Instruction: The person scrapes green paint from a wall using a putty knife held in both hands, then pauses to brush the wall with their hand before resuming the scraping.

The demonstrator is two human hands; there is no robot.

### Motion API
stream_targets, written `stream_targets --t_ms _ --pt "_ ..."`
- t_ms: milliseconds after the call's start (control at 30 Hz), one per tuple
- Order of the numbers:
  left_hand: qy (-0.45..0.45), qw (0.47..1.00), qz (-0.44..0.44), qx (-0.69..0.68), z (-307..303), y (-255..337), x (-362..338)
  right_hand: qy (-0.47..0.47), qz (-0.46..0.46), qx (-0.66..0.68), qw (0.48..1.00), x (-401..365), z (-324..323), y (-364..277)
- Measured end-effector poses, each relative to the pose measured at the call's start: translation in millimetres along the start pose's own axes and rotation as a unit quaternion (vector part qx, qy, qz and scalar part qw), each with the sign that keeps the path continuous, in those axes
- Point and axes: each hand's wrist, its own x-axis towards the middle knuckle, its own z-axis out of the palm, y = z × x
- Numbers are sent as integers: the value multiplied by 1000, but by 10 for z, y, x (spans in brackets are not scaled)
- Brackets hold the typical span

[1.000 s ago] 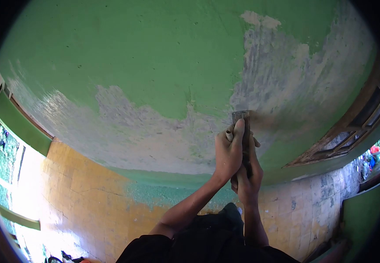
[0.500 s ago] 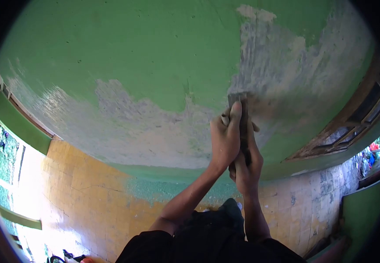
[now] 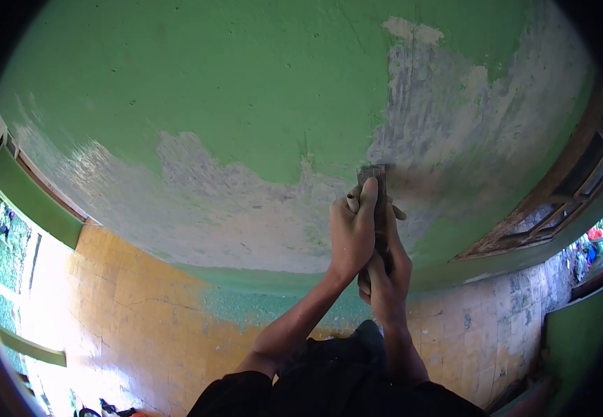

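Both my hands grip one dark, flat scraping tool [image 3: 373,172], whose blade end touches the green wall [image 3: 225,76] at the edge of a scraped grey-white patch [image 3: 426,132]. My left hand [image 3: 351,233] is closed around the tool, thumb pointing up along it. A small pale, cigarette-like stub [image 3: 352,202] sticks out between its fingers. My right hand [image 3: 390,281] wraps the tool's lower part, its fingers partly hidden behind the tool and the left hand.
A wooden-framed window [image 3: 558,201] is at the right. At the left stands a green frame [image 3: 34,198] beside a bright opening. Yellow floor tiles [image 3: 142,292] lie below the wall. A green panel [image 3: 583,340] is at the lower right.
Both hands and the tool have moved slightly down and left along the wall. The camera view has shifted a little too.
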Motion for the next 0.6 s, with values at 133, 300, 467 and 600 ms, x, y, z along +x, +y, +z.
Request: stream_targets --t_ms 133,300,467,600 --pt "-1 999 -22 -36 -24 -63 -62 -4 -21 1 1000 2 -45 157" --pt "-20 999 15 -24 -72 -68 -49 -20 4 37 999 15 -25 8" --pt "-11 1000 12 21 -107 -24 -44 -13 -11 46 999 48 41 111" --pt "2 1000 0 21 -78 -27 -51 -14 -3 31 999 54 18 98"
